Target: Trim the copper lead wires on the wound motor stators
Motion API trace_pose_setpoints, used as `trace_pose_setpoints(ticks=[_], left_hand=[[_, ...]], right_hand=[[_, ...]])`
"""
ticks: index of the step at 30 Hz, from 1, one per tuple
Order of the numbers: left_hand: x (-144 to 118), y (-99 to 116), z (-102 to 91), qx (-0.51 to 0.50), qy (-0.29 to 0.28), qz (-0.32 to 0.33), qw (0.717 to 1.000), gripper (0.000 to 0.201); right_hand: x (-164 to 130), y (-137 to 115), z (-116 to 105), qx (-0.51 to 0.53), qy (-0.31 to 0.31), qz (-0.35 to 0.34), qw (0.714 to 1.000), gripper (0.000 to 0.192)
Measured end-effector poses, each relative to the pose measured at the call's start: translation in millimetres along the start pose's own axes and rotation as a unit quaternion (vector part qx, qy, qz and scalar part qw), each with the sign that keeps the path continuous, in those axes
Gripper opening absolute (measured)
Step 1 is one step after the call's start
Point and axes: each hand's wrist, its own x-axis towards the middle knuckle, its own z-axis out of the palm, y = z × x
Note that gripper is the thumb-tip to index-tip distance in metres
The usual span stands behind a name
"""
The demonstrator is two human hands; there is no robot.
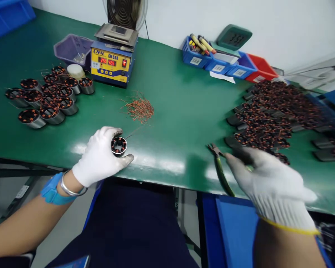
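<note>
My left hand (102, 154), in a white glove with dirty fingertips, curls around a small motor stator (119, 146). The stator is a metal ring with copper windings inside and stands upright on the green bench, a thin wire sticking out of it. On the right, my gloved right hand (270, 178) is blurred by motion beside green-handled cutting pliers (220, 169). Its fingertips are at the pliers' pivot; whether they grip the tool is not clear. The pliers' jaws point away from me, and one handle shows outside the hand.
Several finished-looking stators (52, 114) stand at left, a heap of copper wire clippings (140, 109) mid-bench. Behind are a yellow-blue solder pot (110, 63), a purple bin (72, 50), blue bins (195, 59), a red bin (261, 69) and a clock (234, 36). Many wound stators (268, 119) crowd the right.
</note>
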Motion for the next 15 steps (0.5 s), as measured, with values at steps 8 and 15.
trace_pose_setpoints(ticks=[8,15], left_hand=[[31,11,-7.3,-0.08,-0.086,-0.07,0.991,0.019],[31,10,-2.5,-0.137,-0.074,-0.107,0.982,0.011]], right_hand=[[-44,-18,51,0.046,0.002,-0.064,0.997,0.059],[-1,-13,60,0.039,-0.054,-0.157,0.985,0.117]])
